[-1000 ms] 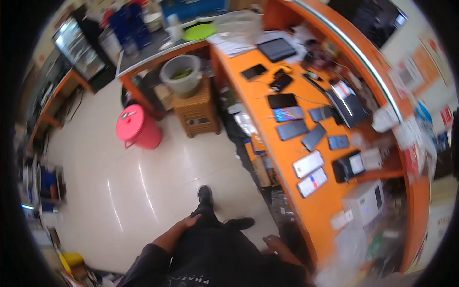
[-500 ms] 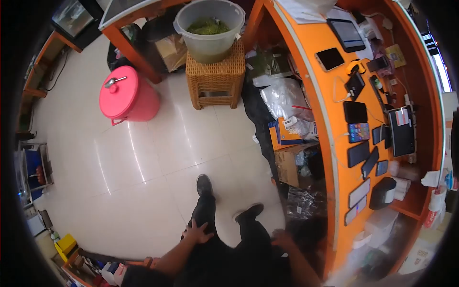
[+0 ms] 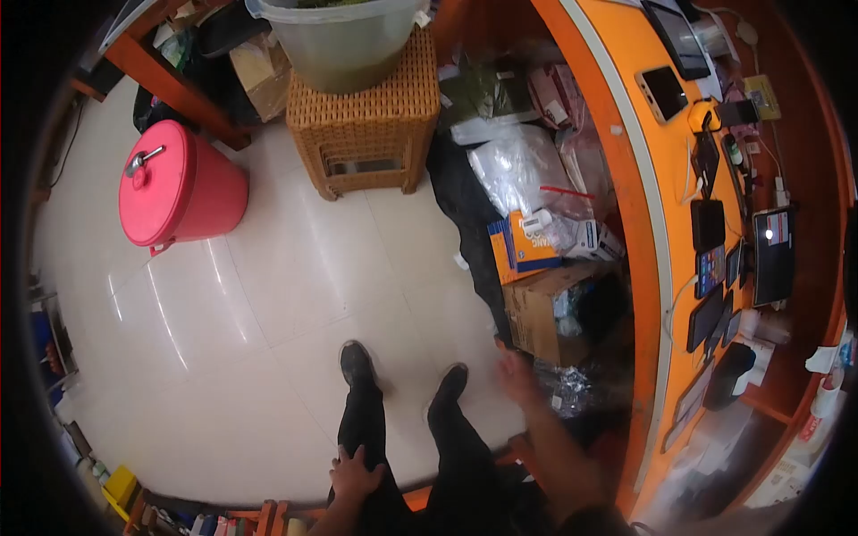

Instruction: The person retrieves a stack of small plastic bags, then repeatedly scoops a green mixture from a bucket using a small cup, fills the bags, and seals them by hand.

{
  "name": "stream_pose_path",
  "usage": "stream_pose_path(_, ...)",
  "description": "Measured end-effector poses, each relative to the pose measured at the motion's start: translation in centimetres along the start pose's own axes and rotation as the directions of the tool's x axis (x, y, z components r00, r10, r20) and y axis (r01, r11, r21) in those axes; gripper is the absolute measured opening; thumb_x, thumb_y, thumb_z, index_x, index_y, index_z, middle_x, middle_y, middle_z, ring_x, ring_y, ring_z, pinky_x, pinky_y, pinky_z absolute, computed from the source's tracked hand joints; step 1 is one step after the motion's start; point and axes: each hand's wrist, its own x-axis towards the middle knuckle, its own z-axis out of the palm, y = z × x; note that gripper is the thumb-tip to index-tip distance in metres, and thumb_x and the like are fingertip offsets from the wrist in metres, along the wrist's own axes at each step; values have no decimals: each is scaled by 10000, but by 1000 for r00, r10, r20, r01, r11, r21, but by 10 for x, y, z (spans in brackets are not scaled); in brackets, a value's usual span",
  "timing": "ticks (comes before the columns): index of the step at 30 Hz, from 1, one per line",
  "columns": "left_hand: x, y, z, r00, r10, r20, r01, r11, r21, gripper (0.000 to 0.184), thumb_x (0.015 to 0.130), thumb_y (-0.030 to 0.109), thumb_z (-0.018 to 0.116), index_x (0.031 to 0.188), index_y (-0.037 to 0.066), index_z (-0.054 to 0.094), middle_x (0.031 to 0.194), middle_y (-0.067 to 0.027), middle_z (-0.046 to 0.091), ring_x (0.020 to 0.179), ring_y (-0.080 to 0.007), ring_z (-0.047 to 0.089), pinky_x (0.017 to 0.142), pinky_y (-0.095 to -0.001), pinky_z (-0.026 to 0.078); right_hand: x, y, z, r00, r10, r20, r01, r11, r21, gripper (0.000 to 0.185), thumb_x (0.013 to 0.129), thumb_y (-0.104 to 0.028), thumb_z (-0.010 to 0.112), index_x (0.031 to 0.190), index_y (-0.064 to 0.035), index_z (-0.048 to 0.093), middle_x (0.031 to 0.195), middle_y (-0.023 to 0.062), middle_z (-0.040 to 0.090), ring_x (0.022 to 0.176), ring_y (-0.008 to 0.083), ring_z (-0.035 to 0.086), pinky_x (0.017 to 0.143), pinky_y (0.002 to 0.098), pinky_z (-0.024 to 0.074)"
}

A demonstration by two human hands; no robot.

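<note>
My left hand (image 3: 356, 475) lies on the knee of my dark trousers (image 3: 366, 420) with its fingers spread, holding nothing. My right hand (image 3: 518, 377) is reaching forward over the floor beside a cardboard box (image 3: 534, 314). Motion blur smears its fingers, so I cannot make out their shape or anything in them. Close by are the black sheet (image 3: 465, 214) along the floor edge and a crinkled clear plastic bag (image 3: 572, 384). My dark shoes (image 3: 357, 364) stand flat on the pale tiles.
A pink lidded bucket (image 3: 210, 192) with a ladle (image 3: 145, 159) on top stands to the left. Ahead, a woven stool (image 3: 362, 125) bears a translucent tub (image 3: 344, 45). On the right, an orange counter (image 3: 617, 134) carries several phones, with plastic bags (image 3: 514, 170) stored beneath.
My right hand has moved forward from beside my leg. The left stays on the knee. My view has shifted, and my right foot now points more straight ahead.
</note>
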Motion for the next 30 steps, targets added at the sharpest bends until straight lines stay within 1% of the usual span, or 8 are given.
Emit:
stream_pose_path(3,14,-10,-12,1000,1,-27,-4,994,-111,786,815,558,678,1469,164,491,1540,-267,361,1322,-477,461,1070,-526,432,85,-33,-39,951,-254,-177,245,967,-74,432,945,-285,664,1272,-14,590,1177,217,661,1093,327,661,918,388,514)
stream_pose_path(9,57,18,-19,977,-122,-174,65,951,-302,688,793,473,711,1347,85,590,1434,-214,498,1284,-436,496,1048,-556,428,253,-90,-110,868,-253,-427,-39,823,-566,479,893,-129,629,1346,-12,525,1317,249,571,1236,419,531,1050,468,436)
stream_pose_path(15,83,54,-52,930,-143,-339,67,972,-226,564,867,481,698,1291,115,637,1428,-154,539,1323,-363,474,1058,-542,406,433,0,-172,729,-606,-318,-132,331,-934,814,838,-125,689,1549,-72,295,1536,242,370,1448,383,315,1210,457,266)
stream_pose_path(21,81,93,-64,923,-134,-360,74,982,-175,515,874,449,690,1239,87,649,1405,-134,548,1320,-374,462,1035,-555,397,430,6,-183,952,-154,-266,-158,497,-853,743,891,-103,620,1558,-124,294,1579,183,342,1422,395,367,1194,478,286)
stream_pose_path(22,82,90,-60,923,-132,-363,74,983,-170,515,874,449,690,1239,87,649,1405,-134,548,1320,-374,462,1035,-555,397,415,24,-182,872,-471,-135,23,316,-949,670,919,-188,611,1529,-103,350,1535,198,412,1360,395,463,1145,488,352)
stream_pose_path(25,86,84,-34,638,396,-661,273,686,675,428,905,383,702,1189,65,669,1297,-126,623,1228,-313,555,1007,-481,447,414,52,-181,887,56,-459,-407,566,-717,603,935,-289,609,1476,-95,427,1429,232,525,1258,403,563,1076,485,428)
stream_pose_path(27,84,89,-23,912,-183,-366,122,975,-185,510,732,383,745,1108,49,657,1300,-180,571,1255,-395,492,1039,-567,379,392,73,-185,846,-42,-532,-399,612,-683,510,956,-274,570,1416,-74,481,1383,235,557,1231,402,581,1049,473,450)
stream_pose_path(30,79,96,-13,883,-162,-441,89,979,-181,435,755,364,733,1049,49,670,1270,-167,582,1246,-380,485,1016,-561,378,331,40,-183,740,-31,-672,-326,857,-399,332,978,-190,530,1225,12,621,1246,254,631,1148,392,628,969,446,503)
